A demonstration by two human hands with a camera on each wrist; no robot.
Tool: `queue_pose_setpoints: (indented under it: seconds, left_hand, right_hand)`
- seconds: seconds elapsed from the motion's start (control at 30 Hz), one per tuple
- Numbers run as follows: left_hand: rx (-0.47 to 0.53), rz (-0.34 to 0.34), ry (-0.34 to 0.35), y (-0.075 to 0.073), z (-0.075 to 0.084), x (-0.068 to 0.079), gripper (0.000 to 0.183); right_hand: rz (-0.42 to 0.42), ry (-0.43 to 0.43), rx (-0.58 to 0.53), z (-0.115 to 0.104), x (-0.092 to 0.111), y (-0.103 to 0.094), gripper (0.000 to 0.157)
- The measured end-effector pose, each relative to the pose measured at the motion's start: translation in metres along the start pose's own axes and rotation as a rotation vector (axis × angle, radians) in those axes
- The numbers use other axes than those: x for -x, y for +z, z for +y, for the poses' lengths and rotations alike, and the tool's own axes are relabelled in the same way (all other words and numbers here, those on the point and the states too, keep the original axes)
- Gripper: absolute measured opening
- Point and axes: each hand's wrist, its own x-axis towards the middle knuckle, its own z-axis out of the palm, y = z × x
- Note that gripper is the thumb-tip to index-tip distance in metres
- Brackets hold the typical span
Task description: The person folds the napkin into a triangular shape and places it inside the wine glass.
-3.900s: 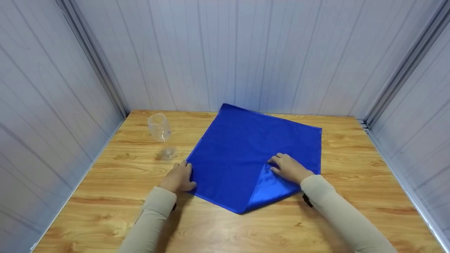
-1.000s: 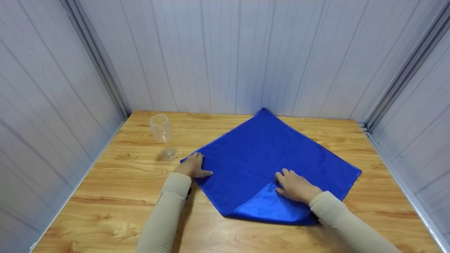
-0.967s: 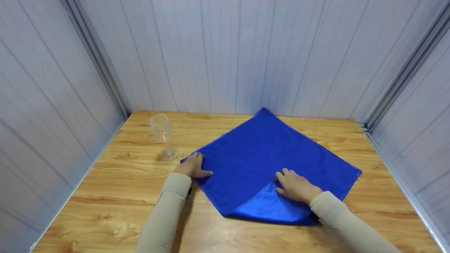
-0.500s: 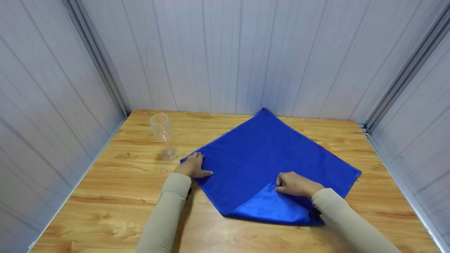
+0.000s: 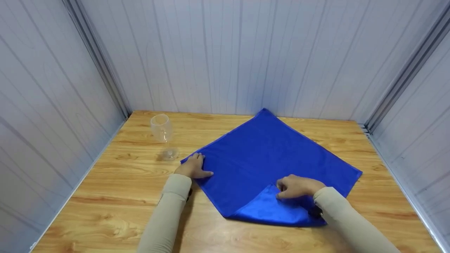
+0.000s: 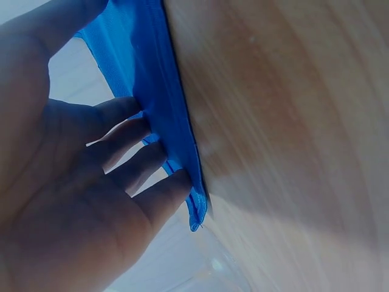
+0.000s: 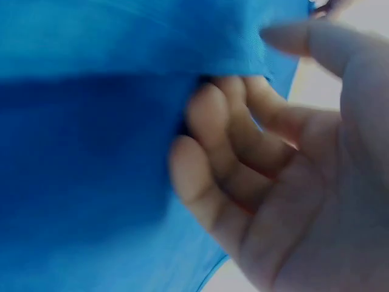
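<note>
Cloth touches 2 hands near 1 glass.

Room back-right of cloth; leftward obstacle, wineglass

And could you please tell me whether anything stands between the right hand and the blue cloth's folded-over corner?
Nothing visible does: the right hand is at that corner, its fingers at the flap's edge on the blue cloth. The clear wine glass stands off to the left.
</note>
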Motion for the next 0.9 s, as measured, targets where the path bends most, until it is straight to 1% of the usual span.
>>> queue_pose_setpoints:
  seconds: [0.07, 0.13, 0.27, 0.37, 0.5, 0.57, 0.73, 0.9]
  left_hand:
    - [0.001, -0.002, -0.004, 0.0, 0.0, 0.0, 0.088]
    - [0.002, 0.001, -0.002, 0.0, 0.0, 0.001, 0.087]
    - [0.0, 0.008, 0.005, -0.001, 0.002, 0.002, 0.086]
    - [0.0, 0.012, 0.011, -0.001, 0.002, 0.002, 0.087]
    - [-0.008, 0.005, 0.015, -0.001, 0.002, 0.001, 0.087]
    - [-0.011, 0.003, 0.019, -0.001, 0.001, 0.0, 0.087]
    - [-0.005, 0.004, 0.014, 0.0, 0.001, -0.001, 0.087]
    - [-0.008, -0.002, 0.009, 0.0, 0.0, -0.001, 0.087]
  right_hand:
    - [-0.031, 0.004, -0.005, -0.001, 0.001, -0.002, 0.016]
    - [-0.037, 0.001, -0.011, -0.001, 0.001, -0.004, 0.015]
    - [-0.011, -0.007, -0.006, 0.001, 0.0, -0.006, 0.015]
    - [0.033, -0.037, 0.01, 0.003, -0.002, -0.008, 0.015]
    - [0.119, -0.101, 0.03, 0.009, -0.005, -0.012, 0.013]
    - [0.161, -0.119, 0.027, 0.012, -0.007, -0.014, 0.01]
    - [0.246, -0.138, 0.004, 0.023, -0.013, -0.018, 0.003]
    - [0.316, -0.152, 0.003, 0.029, -0.02, -0.02, 0.004]
